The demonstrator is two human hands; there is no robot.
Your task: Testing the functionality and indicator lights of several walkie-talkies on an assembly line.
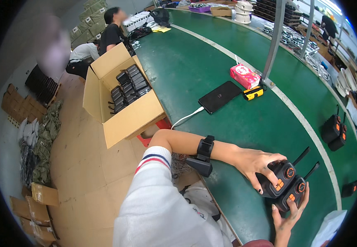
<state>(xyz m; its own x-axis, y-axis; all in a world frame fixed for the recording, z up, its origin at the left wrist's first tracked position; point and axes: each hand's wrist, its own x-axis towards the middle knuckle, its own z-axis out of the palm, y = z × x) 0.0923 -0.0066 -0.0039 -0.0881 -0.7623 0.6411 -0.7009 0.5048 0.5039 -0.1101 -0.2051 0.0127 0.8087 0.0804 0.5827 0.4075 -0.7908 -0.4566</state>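
Observation:
Two boxy black devices with orange buttons, orange-ringed dials and black straps stand side by side on the green table. My left hand [259, 164] is closed around the farther black device [283, 175], its fingers over the top and an orange button. My right hand [292, 218] grips the nearer black device [297, 190] from the near side, a finger on its orange button and the thumb at its left side. The undersides of both devices are hidden. A black band with a dark module [203, 158] is strapped to my left forearm.
An open carton [125, 123] of black devices stands at the left table edge. A phone [219, 97] with white cable, a pink drink box [246, 76] and a yellow-black item [253, 93] lie beyond my hands. More black devices [334, 132] stand right, past a metal post [274, 41].

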